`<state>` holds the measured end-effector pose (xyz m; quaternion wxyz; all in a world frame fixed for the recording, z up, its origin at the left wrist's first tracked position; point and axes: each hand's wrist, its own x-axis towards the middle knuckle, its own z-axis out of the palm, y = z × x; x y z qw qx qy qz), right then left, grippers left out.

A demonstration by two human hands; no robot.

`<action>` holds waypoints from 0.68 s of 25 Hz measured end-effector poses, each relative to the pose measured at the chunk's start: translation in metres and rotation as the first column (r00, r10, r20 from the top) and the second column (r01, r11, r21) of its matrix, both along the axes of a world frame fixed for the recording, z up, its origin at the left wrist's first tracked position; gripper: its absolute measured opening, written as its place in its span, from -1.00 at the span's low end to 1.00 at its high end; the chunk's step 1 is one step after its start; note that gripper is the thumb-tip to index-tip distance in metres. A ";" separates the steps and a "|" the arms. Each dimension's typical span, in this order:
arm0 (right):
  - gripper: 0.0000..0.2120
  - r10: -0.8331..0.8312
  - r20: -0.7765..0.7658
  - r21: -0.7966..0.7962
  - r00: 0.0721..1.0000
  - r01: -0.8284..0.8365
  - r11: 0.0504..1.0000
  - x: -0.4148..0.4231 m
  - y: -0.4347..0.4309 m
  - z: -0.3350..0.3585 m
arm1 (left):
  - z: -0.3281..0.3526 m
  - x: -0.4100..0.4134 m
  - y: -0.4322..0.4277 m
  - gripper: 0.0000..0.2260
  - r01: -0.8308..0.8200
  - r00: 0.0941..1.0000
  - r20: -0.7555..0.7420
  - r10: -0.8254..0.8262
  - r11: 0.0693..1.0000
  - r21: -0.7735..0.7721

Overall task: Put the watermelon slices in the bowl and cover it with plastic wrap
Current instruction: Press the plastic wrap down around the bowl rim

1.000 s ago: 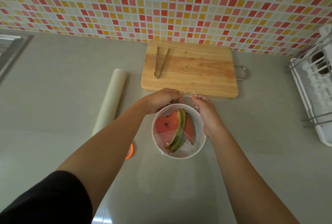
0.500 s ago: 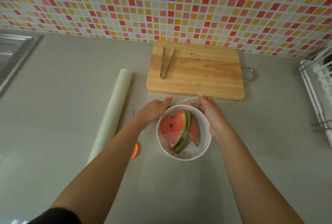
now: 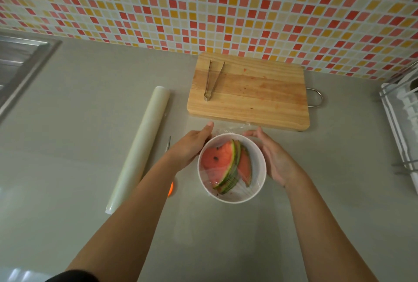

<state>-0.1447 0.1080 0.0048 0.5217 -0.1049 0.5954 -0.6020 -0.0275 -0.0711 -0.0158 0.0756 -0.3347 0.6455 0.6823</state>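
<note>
A white bowl [image 3: 233, 200] stands on the grey counter in front of the cutting board. Several watermelon slices [image 3: 222, 164] lean inside it, rinds to the right. Clear plastic wrap [image 3: 247, 188] is stretched over the bowl's top, and a loose crumpled edge of it lies on the counter behind the bowl. My left hand [image 3: 192, 146] lies flat against the bowl's left side, fingers straight. My right hand [image 3: 271, 159] is at the right side with fingers extended and the palm turned toward the bowl.
A roll of plastic wrap [image 3: 140, 146] lies to the left. The wooden cutting board [image 3: 260, 96] holds metal tongs [image 3: 212, 80]. A thin metal blade [image 3: 168, 143] and an orange piece [image 3: 170, 189] show beside my left forearm. Dish rack [image 3: 402, 128] at right, sink [image 3: 18, 67] at far left.
Both hands have come apart from the bowl's far rim and slid down along its left and right sides. The wrap now lies flatter over the bowl.
</note>
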 end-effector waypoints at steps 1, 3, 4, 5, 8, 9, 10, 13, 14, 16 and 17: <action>-0.62 0.012 0.001 -0.010 1.000 -0.012 1.000 0.000 0.001 0.000 | -0.002 0.003 0.003 -0.46 -0.002 1.000 -0.010 0.002 1.000 -0.018; -0.61 0.016 -0.014 0.011 1.000 -0.016 1.000 0.001 0.000 0.001 | -0.003 0.006 0.010 -0.61 -0.099 0.991 -0.083 0.108 0.989 0.107; -0.60 0.008 -0.037 0.030 0.999 -0.007 1.000 0.002 -0.002 0.000 | -0.002 0.006 0.011 -0.69 -0.170 0.974 -0.112 0.195 0.966 0.197; -0.59 -0.010 -0.055 0.038 0.998 0.012 0.999 0.003 -0.003 -0.002 | -0.001 0.005 0.011 -0.76 -0.225 0.954 -0.135 0.267 0.937 0.266; -0.55 -0.110 -0.032 0.010 0.993 0.110 0.994 0.007 -0.005 -0.006 | -0.001 0.000 0.009 -0.82 -0.244 0.937 -0.168 0.307 0.917 0.315; -0.52 -0.132 -0.027 0.002 0.991 0.132 0.991 0.008 -0.005 -0.006 | -0.001 -0.002 0.010 -0.81 -0.256 0.934 -0.165 0.317 0.915 0.311; -0.48 -0.142 -0.032 -0.003 0.989 0.142 0.990 0.009 -0.006 -0.006 | 0.000 -0.004 0.011 -0.79 -0.281 0.927 -0.155 0.341 0.907 0.312; -0.49 -0.168 -0.033 -0.008 0.985 0.168 0.986 0.010 -0.007 -0.008 | 0.000 -0.001 0.015 -0.66 -0.307 0.927 -0.120 0.356 0.902 0.304; -0.52 -0.171 -0.037 -0.010 0.985 0.170 0.985 0.010 -0.006 -0.010 | -0.001 0.002 0.016 -0.62 -0.284 0.939 -0.104 0.328 0.909 0.306; -0.54 -0.142 -0.056 -0.018 0.988 0.141 0.990 0.009 -0.004 -0.012 | -0.001 0.007 0.017 -0.59 -0.227 0.960 -0.090 0.265 0.926 0.301; -0.53 -0.122 -0.059 -0.024 0.991 0.121 0.992 0.009 -0.003 -0.012 | -0.001 0.008 0.017 -0.61 -0.222 0.961 -0.096 0.259 0.931 0.290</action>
